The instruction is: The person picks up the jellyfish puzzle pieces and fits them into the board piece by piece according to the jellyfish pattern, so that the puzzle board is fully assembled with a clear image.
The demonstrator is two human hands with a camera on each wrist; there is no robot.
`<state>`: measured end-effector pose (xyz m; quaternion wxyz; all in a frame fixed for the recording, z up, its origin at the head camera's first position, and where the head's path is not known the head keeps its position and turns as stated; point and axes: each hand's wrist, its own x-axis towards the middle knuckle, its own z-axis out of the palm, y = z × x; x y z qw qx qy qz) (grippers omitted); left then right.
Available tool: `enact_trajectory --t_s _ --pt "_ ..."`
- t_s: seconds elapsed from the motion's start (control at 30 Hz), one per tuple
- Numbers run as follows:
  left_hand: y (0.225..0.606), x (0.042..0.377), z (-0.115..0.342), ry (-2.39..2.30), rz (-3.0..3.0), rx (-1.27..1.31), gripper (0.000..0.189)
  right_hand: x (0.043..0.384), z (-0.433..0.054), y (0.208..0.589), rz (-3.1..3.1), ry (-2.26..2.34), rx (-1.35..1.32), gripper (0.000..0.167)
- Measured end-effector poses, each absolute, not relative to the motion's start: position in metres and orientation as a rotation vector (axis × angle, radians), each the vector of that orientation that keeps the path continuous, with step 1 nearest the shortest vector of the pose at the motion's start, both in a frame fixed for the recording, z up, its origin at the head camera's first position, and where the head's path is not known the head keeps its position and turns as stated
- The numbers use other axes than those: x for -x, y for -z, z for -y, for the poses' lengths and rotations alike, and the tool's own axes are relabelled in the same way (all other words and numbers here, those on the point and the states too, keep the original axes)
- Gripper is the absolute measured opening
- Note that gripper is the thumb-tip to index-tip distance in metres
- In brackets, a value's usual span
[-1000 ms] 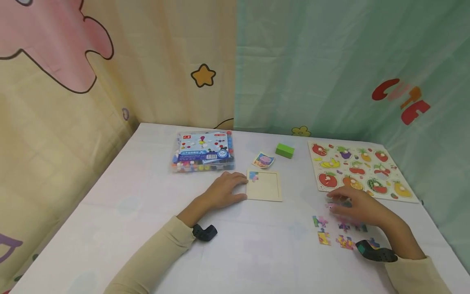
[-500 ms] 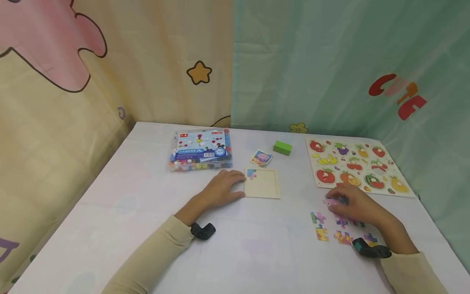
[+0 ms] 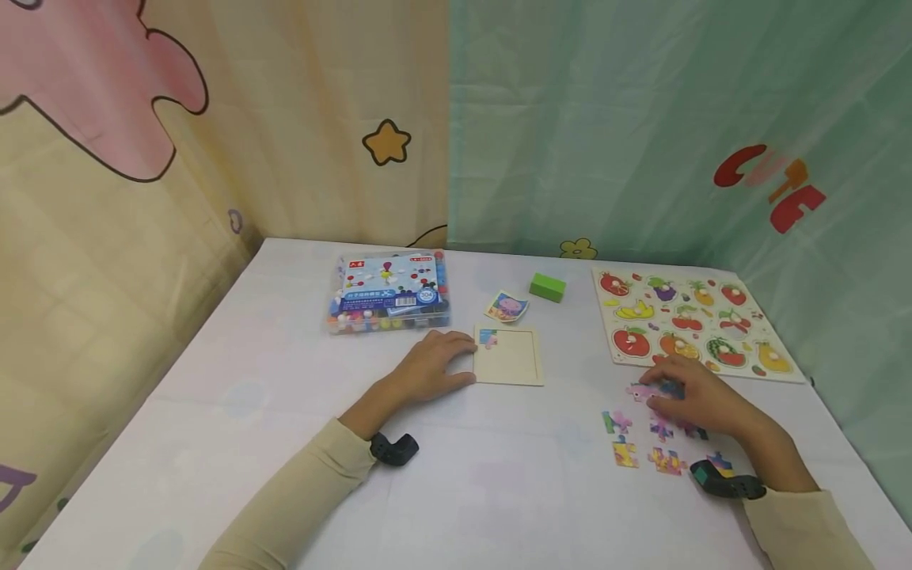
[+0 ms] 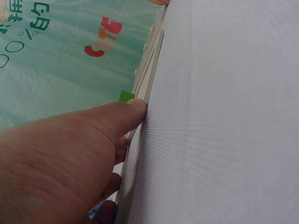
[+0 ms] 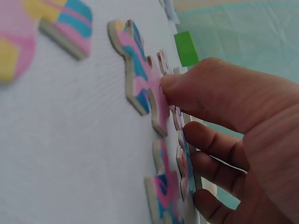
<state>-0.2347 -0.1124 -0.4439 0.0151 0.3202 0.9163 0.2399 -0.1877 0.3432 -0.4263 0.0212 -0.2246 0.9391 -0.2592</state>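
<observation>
While the left hand point(image 3: 431, 368) touches the puzzle tray point(image 3: 509, 360): its fingers lie relaxed along the left edge.
Corner piece point(image 3: 488, 338): set inside the tray, upper left.
Right hand point(image 3: 691, 397): over the loose pieces point(image 3: 667, 461), fingers bent but released (whether the thumb touches one, I cannot tell).
Loose pieces: on the worktop point(image 3: 456, 491), right of the tray, before the fruit board point(image 3: 664, 313).

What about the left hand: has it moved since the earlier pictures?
No: judged by the plastic box in the head view, the left hand has not visibly shifted; it still touches the wooden tray.
</observation>
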Motion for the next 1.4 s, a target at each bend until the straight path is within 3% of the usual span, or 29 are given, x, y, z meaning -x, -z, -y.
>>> enact_trajectory --t_s 0.6,0.83,1.4 --pt "0.444 0.234 0.118 -0.742 -2.86 -0.962 0.052 0.197 -0.326 0.429 -2.998 0.814 0.944 0.031" --pt "0.443 0.234 0.117 -0.764 -2.838 -0.984 0.051 0.21 -0.292 0.423 -2.924 0.887 0.983 0.026" --pt "0.445 0.235 0.113 -0.774 -2.835 -1.008 0.05 0.276 -0.188 0.414 -2.76 0.872 0.992 0.025"
